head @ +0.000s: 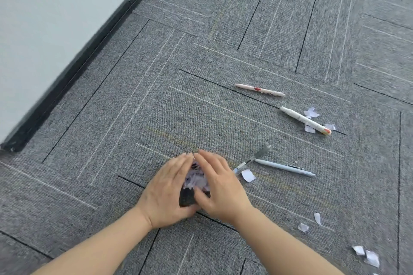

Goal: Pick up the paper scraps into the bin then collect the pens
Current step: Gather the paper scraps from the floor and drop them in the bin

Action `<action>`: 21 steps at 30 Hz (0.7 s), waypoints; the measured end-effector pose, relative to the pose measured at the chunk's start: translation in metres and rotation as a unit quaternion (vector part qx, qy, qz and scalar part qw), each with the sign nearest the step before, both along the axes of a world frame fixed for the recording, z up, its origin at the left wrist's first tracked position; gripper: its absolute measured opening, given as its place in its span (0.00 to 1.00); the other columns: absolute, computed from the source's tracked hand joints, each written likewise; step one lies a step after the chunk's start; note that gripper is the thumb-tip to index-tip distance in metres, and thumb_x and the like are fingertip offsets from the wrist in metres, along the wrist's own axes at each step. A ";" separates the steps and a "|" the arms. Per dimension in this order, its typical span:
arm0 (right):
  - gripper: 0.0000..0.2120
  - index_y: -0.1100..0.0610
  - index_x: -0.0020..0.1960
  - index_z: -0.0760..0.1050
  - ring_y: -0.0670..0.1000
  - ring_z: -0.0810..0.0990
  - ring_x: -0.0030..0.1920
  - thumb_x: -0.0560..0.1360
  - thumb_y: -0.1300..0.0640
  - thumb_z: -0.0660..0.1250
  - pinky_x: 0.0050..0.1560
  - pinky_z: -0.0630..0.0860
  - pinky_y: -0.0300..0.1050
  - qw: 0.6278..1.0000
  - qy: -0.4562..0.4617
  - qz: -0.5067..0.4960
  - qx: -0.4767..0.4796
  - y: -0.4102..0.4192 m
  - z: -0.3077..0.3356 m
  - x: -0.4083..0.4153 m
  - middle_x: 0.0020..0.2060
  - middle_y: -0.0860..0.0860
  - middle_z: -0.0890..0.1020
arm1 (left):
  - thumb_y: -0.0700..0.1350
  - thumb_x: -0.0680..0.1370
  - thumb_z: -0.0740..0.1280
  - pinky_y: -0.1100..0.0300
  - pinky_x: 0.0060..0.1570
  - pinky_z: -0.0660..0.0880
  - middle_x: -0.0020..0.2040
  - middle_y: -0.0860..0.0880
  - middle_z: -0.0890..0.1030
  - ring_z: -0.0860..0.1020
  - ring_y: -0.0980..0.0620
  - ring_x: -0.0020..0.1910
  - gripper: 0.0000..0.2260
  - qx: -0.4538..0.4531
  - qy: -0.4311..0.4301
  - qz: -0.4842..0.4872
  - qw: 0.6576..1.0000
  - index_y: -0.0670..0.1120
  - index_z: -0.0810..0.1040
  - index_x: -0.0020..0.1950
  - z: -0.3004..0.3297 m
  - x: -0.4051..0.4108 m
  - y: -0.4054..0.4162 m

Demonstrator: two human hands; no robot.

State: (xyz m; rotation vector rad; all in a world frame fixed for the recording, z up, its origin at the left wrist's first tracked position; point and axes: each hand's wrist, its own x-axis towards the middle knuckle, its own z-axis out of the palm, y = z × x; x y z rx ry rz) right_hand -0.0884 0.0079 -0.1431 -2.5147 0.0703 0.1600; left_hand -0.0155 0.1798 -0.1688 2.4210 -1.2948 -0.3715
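Note:
On the grey carpet, a small pile of pale lilac paper scraps point(196, 179) lies between my two hands. My left hand point(167, 190) and my right hand point(220, 187) lie flat-fingered on either side of it, fingertips meeting at the far end, pushing the scraps together. Much of the pile is hidden under my fingers. Loose scraps lie to the right: one by my right hand point(248, 175), two near my right forearm point(303, 227) and some at the bottom right point(372, 258). Several pens lie on the carpet: a pink-white pen point(259, 90), a white pen with an orange end point(305, 120), a grey pen point(254, 158) and a light blue pen point(285, 167).
More scraps point(311, 113) sit around the white pen. A white wall with a dark skirting board point(73, 67) runs along the left. No bin is in view. Open carpet point(134, 96) stretches ahead and to the left.

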 end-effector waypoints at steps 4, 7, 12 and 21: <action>0.26 0.58 0.71 0.68 0.57 0.71 0.66 0.76 0.47 0.58 0.67 0.69 0.55 0.993 -0.039 -0.019 -0.112 0.010 -0.017 0.004 0.67 0.55 0.74 | 0.65 0.70 0.60 0.50 0.69 0.64 0.70 0.44 0.69 0.66 0.46 0.69 0.41 0.046 -0.088 0.021 0.995 0.41 0.57 0.75 -0.003 0.008 -0.014; 0.15 0.56 0.56 0.76 0.56 0.76 0.51 0.75 0.49 0.59 0.50 0.74 0.52 0.983 -0.092 -0.036 -0.155 -0.004 -0.020 0.023 0.52 0.53 0.78 | 0.62 0.71 0.60 0.48 0.57 0.75 0.59 0.45 0.76 0.73 0.46 0.56 0.35 0.019 -0.125 -0.005 0.992 0.41 0.63 0.70 -0.003 0.028 -0.031; 0.06 0.56 0.44 0.69 0.54 0.76 0.33 0.75 0.54 0.57 0.29 0.73 0.49 0.974 -0.130 0.007 -0.183 -0.019 -0.020 0.045 0.36 0.52 0.76 | 0.56 0.74 0.61 0.54 0.36 0.77 0.44 0.46 0.77 0.76 0.48 0.39 0.20 -0.032 -0.168 -0.048 0.984 0.42 0.70 0.56 -0.005 0.054 -0.051; 0.05 0.60 0.52 0.69 0.60 0.80 0.41 0.80 0.59 0.59 0.33 0.71 0.49 0.989 0.065 0.006 -0.132 -0.043 0.017 0.060 0.43 0.56 0.79 | 0.52 0.76 0.58 0.60 0.22 0.74 0.33 0.48 0.80 0.79 0.49 0.27 0.13 -0.067 -0.094 -0.122 0.986 0.42 0.72 0.47 0.009 0.085 -0.075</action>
